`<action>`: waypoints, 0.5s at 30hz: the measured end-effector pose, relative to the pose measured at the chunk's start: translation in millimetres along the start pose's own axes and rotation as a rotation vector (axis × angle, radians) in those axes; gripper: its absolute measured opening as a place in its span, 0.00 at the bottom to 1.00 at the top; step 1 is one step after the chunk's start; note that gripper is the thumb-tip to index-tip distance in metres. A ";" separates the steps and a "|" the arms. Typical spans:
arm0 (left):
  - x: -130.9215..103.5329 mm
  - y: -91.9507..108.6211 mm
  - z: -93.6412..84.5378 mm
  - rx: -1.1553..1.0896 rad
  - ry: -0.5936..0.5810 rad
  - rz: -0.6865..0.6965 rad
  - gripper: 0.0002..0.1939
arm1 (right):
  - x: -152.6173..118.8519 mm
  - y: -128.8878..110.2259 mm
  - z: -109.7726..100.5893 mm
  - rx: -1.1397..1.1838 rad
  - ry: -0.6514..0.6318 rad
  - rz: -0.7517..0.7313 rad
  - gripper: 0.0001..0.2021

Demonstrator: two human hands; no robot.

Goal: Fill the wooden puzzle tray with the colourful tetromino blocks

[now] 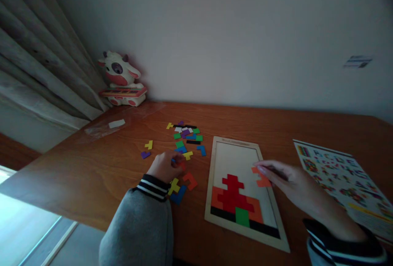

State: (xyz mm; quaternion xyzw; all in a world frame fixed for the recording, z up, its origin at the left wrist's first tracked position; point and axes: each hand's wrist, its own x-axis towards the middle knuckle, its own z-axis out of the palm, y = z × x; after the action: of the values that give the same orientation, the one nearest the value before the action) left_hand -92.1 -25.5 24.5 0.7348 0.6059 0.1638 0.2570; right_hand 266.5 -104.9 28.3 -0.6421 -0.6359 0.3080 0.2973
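Note:
My right hand pinches an orange puzzle piece over the right side of a wooden puzzle board. In the lower part of the board lie red pieces, orange pieces, a green piece and black strips. My left hand is curled closed among loose pieces left of the board. A red-orange piece shows at its fingertips and a bit of blue between the fingers; whether it grips either I cannot tell. Near its wrist lie an orange piece, a yellow piece and a blue piece.
More coloured pieces lie scattered behind my left hand. A printed pattern sheet rests right of the board. At the back left stand a cow toy and a clear plastic wrapper. A wall closes off the table's back.

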 end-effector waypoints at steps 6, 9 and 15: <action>-0.9 0.2 0.7 0.064 0.005 -0.007 0.13 | -6.2 4.3 14.8 0.125 -0.089 0.096 0.17; -4.0 5.1 1.6 0.146 0.020 0.022 0.12 | -5.9 1.4 19.8 0.121 -0.103 0.123 0.17; -7.4 15.0 4.7 0.257 0.022 0.014 0.13 | -6.7 -2.4 25.5 0.103 -0.103 0.064 0.16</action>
State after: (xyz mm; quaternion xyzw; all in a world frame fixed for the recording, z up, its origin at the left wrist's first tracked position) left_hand -79.1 -35.5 29.8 0.7642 0.6195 0.0944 0.1529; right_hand 245.2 -111.8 14.2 -0.6294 -0.6127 0.3823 0.2868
